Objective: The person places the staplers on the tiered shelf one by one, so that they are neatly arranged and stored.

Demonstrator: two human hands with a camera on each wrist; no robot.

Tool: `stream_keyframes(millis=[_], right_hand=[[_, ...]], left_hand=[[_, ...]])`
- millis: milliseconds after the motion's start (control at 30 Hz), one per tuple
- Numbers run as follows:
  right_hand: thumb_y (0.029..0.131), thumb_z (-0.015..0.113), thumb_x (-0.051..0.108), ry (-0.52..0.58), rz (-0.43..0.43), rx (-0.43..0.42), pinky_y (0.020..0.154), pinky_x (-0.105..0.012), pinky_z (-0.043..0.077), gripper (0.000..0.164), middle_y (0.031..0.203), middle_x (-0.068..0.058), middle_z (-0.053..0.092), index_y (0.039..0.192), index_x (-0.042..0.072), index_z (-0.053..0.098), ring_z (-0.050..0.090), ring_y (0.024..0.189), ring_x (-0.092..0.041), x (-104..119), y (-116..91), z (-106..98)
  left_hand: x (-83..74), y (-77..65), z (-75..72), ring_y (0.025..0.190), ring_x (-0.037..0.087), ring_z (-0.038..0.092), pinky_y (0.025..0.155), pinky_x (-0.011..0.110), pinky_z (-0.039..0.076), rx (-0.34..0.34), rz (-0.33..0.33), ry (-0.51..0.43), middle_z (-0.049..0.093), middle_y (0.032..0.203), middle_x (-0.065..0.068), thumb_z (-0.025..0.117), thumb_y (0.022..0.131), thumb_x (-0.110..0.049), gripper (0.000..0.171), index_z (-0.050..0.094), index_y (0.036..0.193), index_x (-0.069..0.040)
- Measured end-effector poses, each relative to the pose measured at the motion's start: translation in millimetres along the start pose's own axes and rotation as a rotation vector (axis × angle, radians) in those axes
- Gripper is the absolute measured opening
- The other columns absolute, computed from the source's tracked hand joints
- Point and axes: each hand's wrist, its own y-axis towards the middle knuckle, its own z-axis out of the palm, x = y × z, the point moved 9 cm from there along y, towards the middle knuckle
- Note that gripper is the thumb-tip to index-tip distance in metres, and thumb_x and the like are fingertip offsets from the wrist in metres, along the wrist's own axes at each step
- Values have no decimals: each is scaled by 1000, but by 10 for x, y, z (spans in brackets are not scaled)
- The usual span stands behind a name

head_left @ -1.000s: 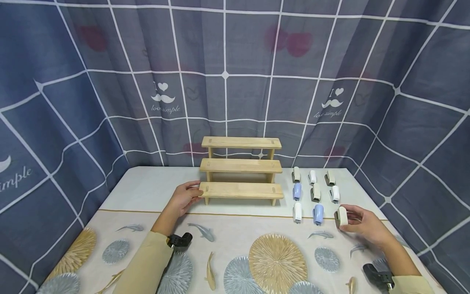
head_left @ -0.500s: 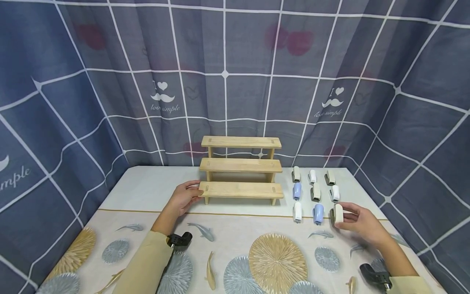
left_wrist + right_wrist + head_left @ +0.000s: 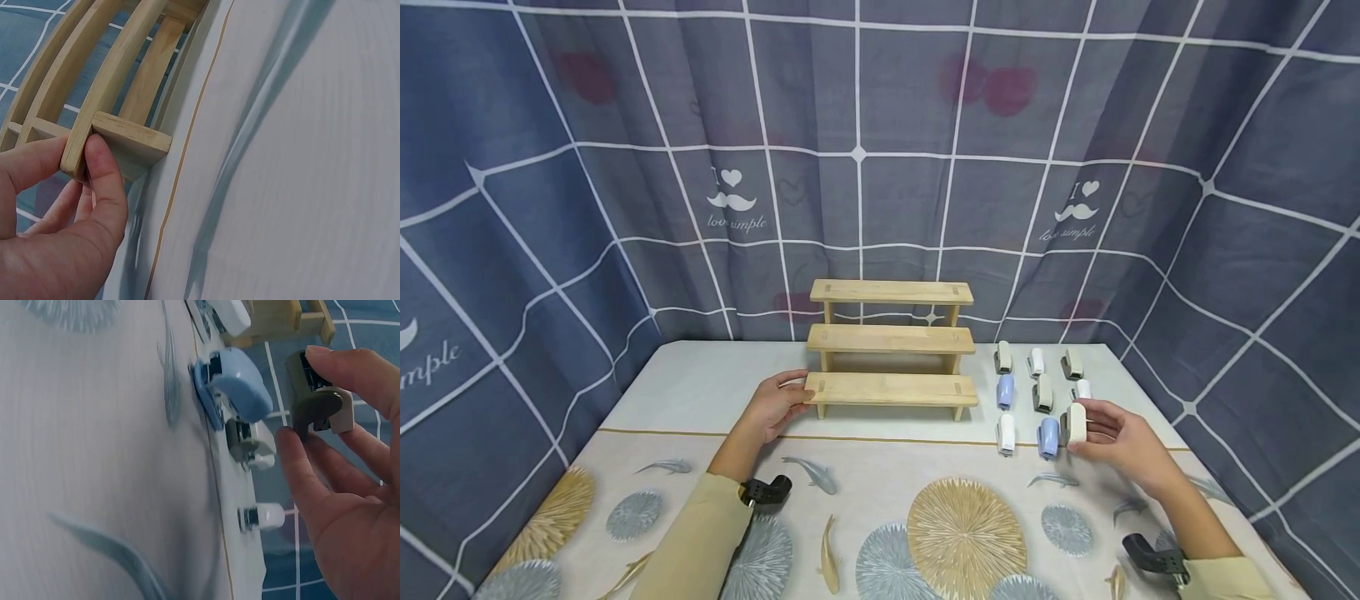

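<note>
In the head view my left hand pinches the left end of the lowest step of a three-tier wooden display stand. The left wrist view shows the thumb and fingers closed on that step's corner. On the right, my right hand holds a small cream stapler with a grey-green base, raised above the table. Thumb and fingertips grip it from both sides in the right wrist view. A blue stapler stands just left of it, and a white stapler behind is partly covered.
Several more small staplers stand in rows right of the stand, among them a white one, a blue one and a cream one. A patterned cloth covers the table front. A checked curtain encloses the back and sides.
My right hand has carried the cream stapler left and slightly up, from the right end of the front row to beside the blue stapler. My left hand stays on the stand.
</note>
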Motion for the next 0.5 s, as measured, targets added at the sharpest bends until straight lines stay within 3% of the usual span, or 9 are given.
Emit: stream_keyframes(millis=[67,167,500], right_hand=[[80,84,-1,22,-16,-2,83,-16,60,74,116,15,67,141,-16,45,67,100,3,32,16,23],[80,84,0,33,-24,-3,83,-16,60,73,115,14,67,141,-16,46,68,100,3,69,35,73],[81,85,4,38,-7,8,85,-16,59,75,125,-20,64,144,-9,48,67,101,1,147,139,290]], left_hand=[[-5,-2,4,80,10,70,74,22,63,7,1,-4,68,110,12,66,92,8,61,44,149,5],[-12,-7,8,80,10,70,76,23,63,16,2,-10,68,108,12,65,92,9,62,43,150,5],[-8,-9,17,81,10,71,77,23,63,42,12,-40,69,110,13,64,93,10,63,40,151,6]])
